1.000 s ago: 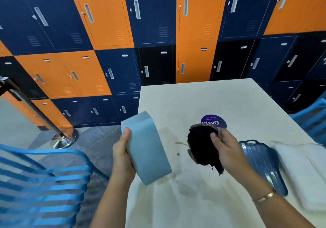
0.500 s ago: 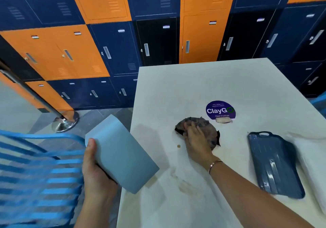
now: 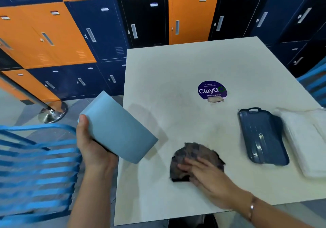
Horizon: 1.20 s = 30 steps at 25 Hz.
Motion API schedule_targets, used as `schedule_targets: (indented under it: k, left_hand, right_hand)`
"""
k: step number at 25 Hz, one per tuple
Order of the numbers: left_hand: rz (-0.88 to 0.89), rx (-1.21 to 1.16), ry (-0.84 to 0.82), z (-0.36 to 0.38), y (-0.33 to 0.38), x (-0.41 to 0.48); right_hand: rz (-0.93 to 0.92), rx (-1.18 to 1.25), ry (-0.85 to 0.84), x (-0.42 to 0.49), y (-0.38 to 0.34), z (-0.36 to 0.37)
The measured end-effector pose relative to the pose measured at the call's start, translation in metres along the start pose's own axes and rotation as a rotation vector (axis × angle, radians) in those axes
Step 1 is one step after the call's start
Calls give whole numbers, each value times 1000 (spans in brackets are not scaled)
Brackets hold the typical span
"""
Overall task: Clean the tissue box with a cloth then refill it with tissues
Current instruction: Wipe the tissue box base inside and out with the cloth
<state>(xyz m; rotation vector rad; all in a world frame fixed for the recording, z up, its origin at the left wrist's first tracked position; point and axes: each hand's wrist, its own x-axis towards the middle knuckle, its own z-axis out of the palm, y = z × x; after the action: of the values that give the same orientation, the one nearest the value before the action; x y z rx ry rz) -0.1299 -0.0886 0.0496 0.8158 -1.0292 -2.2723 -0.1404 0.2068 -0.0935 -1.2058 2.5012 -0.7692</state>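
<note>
Left hand (image 3: 91,150) gripping tissue box (image 3: 118,129), right hand (image 3: 206,174) flat on cloth (image 3: 195,153), blue lid (image 3: 262,136), tissues (image 3: 307,143) rightward

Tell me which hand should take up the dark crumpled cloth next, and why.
Right. The right hand rests on the dark crumpled cloth on the white table; the left hand is busy holding the light blue tissue box.

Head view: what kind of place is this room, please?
Probably a shared locker room or pantry: rows of orange and navy lockers, a ClayGo "clean as you go" sticker on the table, and a metal barrier post.
</note>
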Motion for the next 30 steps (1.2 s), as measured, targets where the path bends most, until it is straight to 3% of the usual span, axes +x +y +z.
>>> schedule_targets:
  k: [2,4,6,10,12,14,17,19,20,22,24,26,30]
  left_hand:
    - [5,-8,-27,-2,3,-4]
    - [16,-10,-55,-5,5,-9]
    - [15,-19,-61,-8,4,-12]
    - [13,-50,-89,-9,4,-14]
    - [8,-45,-95,-10,7,-13]
    - [-14,-44,-120,-12,9,-16]
    - [-41,-39,-132,-13,7,-25]
    - [-68,-43,-149,-10,3,-32]
    - [-88,-53,-157,-8,1,-33]
    - [-128,-78,-165,-3,-4,-30]
    - [-180,-81,-207,4,-8,-30]
    - [-256,-97,-245,11,-15,-28]
    - [-503,-69,-236,25,-48,-30]
  right_hand:
    - [127,-14,45,29,38,-24]
    - [285,-53,196,80,69,-31]
    - [391,-83,248,124,55,-14]
    - [39,-13,116,86,-54,62]
    - [-7,68,56,40,-56,44]
    - [122,72,88,23,-7,11]
    - [572,37,342,49,57,-47]
    - [672,116,453,85,19,-41]
    - [636,162,461,96,-22,-28]
    - [375,383,405,94,-95,20]
    - [157,424,256,74,-120,56]
    - [336,809,190,55,-105,45]
    - [650,1586,831,10,-52,-21]
